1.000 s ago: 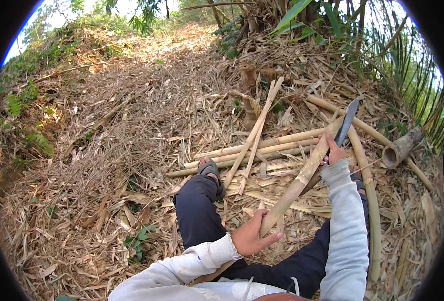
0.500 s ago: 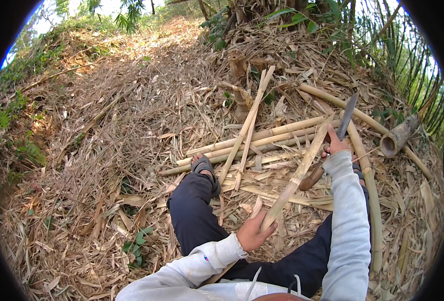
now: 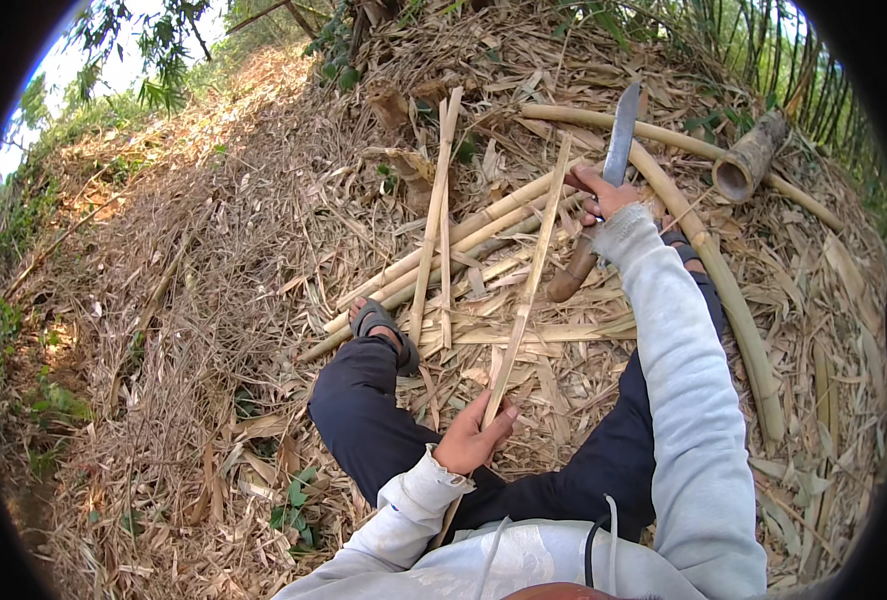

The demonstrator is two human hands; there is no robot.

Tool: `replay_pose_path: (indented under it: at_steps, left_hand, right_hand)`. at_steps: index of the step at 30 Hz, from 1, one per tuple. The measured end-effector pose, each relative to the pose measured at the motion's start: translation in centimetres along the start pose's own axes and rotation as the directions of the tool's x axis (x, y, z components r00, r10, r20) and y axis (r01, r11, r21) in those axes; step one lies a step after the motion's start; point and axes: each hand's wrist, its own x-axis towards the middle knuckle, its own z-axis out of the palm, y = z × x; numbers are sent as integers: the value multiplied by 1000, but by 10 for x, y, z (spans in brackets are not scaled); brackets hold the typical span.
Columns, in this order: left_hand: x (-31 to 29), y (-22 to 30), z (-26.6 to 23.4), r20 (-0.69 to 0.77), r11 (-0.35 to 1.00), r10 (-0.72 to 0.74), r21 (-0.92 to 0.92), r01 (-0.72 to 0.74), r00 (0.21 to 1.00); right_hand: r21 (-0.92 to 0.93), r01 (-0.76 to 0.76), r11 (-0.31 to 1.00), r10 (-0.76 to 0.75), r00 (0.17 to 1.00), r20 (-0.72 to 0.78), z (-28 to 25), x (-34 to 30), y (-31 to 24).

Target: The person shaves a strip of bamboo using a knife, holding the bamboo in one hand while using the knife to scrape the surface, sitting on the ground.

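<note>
My left hand [image 3: 474,436] is closed round the near end of a split bamboo strip [image 3: 526,302], which slants up and away from me, narrow edge turned up. Further off, my right hand [image 3: 606,196] grips a machete [image 3: 622,133] where blade meets handle. Its broad grey blade points away from me, and the curved brown wooden handle [image 3: 571,273] sticks out below the hand. The fingers of my right hand are close to the strip's far end; whether they touch it I cannot tell.
Bamboo poles [image 3: 483,228] lie across the ground near my left foot, with two upright-leaning strips [image 3: 431,225] over them. A long bent pole [image 3: 708,250] curves along my right. A hollow bamboo section [image 3: 750,160] and a cut stump [image 3: 410,172] stand further off. Dry leaves and shavings cover the slope.
The strip has turned so its narrow edge shows, and stands steeper. My right hand and the machete have shifted up and left in the picture; the whole view has shifted too.
</note>
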Motion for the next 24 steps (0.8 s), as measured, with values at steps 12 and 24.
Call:
replay_pose_path:
  at_steps: [12, 24]
  left_hand:
    - [-3, 2, -8, 217, 962, -186, -160, 223, 958]
    - [-13, -14, -3, 152, 941, -306, -100, 322, 940]
  right_hand:
    - [16, 21, 1000, -22, 999, 23, -2, -3, -8]
    - [43, 139, 989, -123, 958, -258, -31, 23, -11]
